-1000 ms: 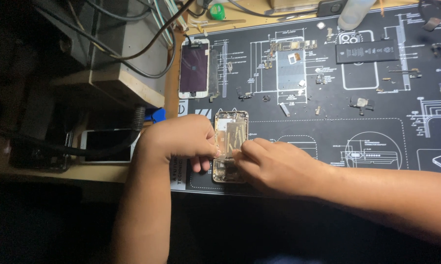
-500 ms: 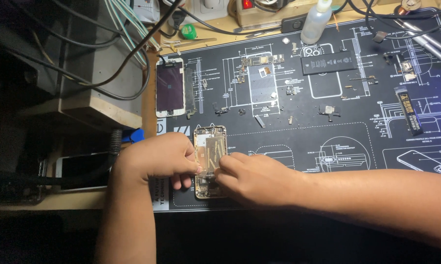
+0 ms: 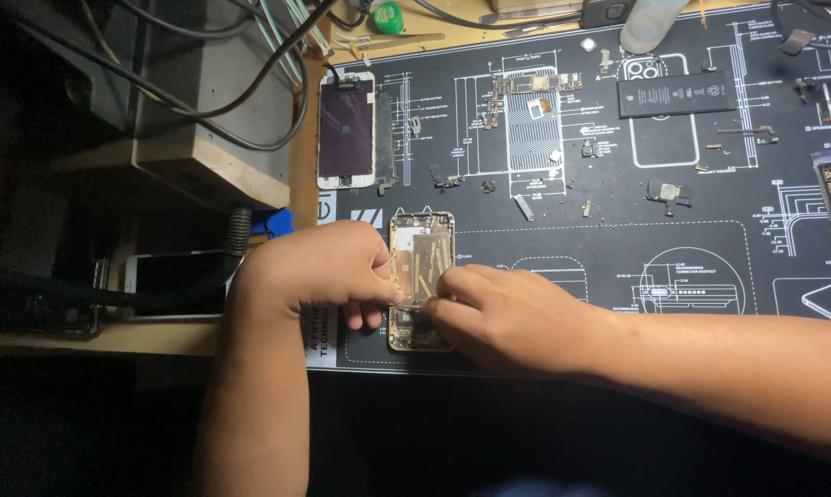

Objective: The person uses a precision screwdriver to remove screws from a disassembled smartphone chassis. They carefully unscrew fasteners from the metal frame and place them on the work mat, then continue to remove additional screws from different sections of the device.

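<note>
An opened gold phone housing [image 3: 422, 241] lies upright on the black repair mat [image 3: 618, 239], near its front left corner. My left hand [image 3: 319, 271] rests on the housing's left edge, fingers curled against it. My right hand [image 3: 503, 313] reaches in from the right, fingertips pinched over the middle of the housing on a small part that I cannot make out. The two hands meet over the housing and cover its lower half.
A detached white-framed phone screen [image 3: 346, 129] lies at the mat's back left. A black battery [image 3: 675, 92], a bare circuit board [image 3: 535, 85] and several small loose parts are spread across the mat. Another phone [image 3: 171, 281] lies on the wooden bench at left, under cables.
The view has shifted a little. Both hands stay on the housing, with only small movement of the fingertips.
</note>
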